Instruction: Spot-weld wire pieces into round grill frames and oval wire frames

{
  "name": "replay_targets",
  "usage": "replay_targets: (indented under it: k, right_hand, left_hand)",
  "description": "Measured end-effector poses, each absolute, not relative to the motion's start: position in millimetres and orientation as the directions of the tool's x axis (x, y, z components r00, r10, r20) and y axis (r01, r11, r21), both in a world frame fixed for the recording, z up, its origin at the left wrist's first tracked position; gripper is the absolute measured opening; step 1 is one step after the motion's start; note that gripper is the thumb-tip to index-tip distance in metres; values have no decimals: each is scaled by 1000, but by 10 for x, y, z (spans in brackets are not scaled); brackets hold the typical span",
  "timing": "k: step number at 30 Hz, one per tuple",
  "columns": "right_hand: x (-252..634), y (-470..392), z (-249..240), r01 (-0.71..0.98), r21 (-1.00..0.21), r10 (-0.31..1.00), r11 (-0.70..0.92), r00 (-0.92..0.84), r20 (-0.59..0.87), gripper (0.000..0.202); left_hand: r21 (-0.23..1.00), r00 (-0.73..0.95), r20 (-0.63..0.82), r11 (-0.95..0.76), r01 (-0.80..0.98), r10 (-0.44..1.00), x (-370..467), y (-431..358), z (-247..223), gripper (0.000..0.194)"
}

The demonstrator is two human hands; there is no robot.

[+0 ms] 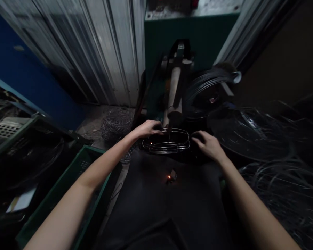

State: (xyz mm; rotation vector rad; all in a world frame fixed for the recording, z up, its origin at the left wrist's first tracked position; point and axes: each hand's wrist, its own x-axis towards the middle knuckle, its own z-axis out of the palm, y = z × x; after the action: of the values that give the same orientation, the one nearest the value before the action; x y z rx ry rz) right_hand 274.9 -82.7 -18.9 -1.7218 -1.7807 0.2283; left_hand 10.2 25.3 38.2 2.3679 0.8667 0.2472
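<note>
Oval frame of shiny bent wire (167,143): at the centre of the clock face used here, in front of the person's body and just beneath the rod tips of the machine; several wires run side by side along its near edge.
Left hand (149,128): at about 10 o'clock, fingers bent and touching the frame's upper rim; whether they pinch the wire is too dark to tell.
Right hand (207,142): at 3 o'clock, released, fingers loosely curled just beside the frame, apart from it.
Dark green machine (211,36): at 12 o'clock, with a thick, pale grey cylindrical rod (174,86) slanting down toward the frame.
Orange glow: one small bright spot (151,143) at the frame's 9 o'clock side, another at 6 o'clock on the dark cloth (172,208) covering the person's lap, beside a small dark piece (173,173).
Wire stock: a coil of grey wire (211,81) between 1 and 2 o'clock; large loose wire loops (276,180) between 3 and 4 o'clock; a tangled ball of thin wire (116,123) on the floor at 10 o'clock.
Green plastic crate (94,149): toward 8 o'clock, beyond the left forearm.
Backdrop: grey corrugated metal wall (101,41) at 11 o'clock, flat blue panel (23,62) at 10 o'clock.
</note>
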Motion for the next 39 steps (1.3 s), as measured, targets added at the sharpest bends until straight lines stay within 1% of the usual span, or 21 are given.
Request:
replay_targets:
  k: [1,3,5,7,8,10,12,14,16,17,19,21,22,25,30,36,39]
  right_hand:
    - [2771,-837,-235,833,-539,955,125,46,293,19]
    - [2766,-839,-270,826,-544,957,151,15,288,18]
    - [2718,-834,-229,808,-552,944,205,-14,330,19]
    - [2637,-836,-143,806,-535,927,254,-44,374,21]
    - [2585,-837,-97,822,-506,920,262,-54,389,22]
    - [2456,-834,-18,878,-411,912,245,-65,405,23]
    - [2309,-816,32,929,-304,909,210,-71,411,24]
    - [2175,-789,54,957,-226,907,185,-78,413,24]
    - [2088,-761,64,963,-202,912,177,-84,402,25]
    - [2066,-749,68,958,-218,916,185,-88,391,25]
    - [2057,-729,81,931,-299,930,208,-93,357,23]
    - [2069,-715,99,905,-377,945,195,-71,318,23]
    - [2074,-710,108,902,-395,953,172,-50,300,24]
    - [2076,-694,125,914,-391,963,109,1,269,24]
    - [2073,-671,133,912,-396,968,105,-3,250,27]
    - [2114,-639,175,817,-569,985,94,7,173,23]
    - [2134,-605,193,810,-579,985,96,6,172,22]
  left_hand:
    - [604,772,-24,-606,518,635,92,255,375,32]
    - [632,780,-23,-595,496,625,46,264,352,32]
    - [646,784,-23,-589,485,621,-33,272,323,31]
    - [626,748,15,-590,511,663,-119,253,305,32]
    - [606,710,61,-591,532,701,-149,228,306,35]
    - [555,632,174,-605,571,755,-151,156,323,42]
    - [489,616,231,-637,596,753,-68,87,352,46]
    - [421,662,181,-666,616,727,61,59,375,44]
    - [405,702,100,-673,619,705,173,80,388,36]
    - [414,715,71,-673,613,695,208,100,390,32]
    - [446,733,49,-672,591,678,235,138,386,27]
    - [479,741,55,-669,568,669,222,154,371,28]
    - [496,743,63,-667,556,667,211,152,360,28]
    - [535,744,87,-660,526,663,189,118,324,26]
    - [544,733,121,-663,515,669,183,76,294,23]
    - [562,732,100,-645,518,674,157,94,321,25]
    - [552,726,99,-645,529,680,168,122,326,25]
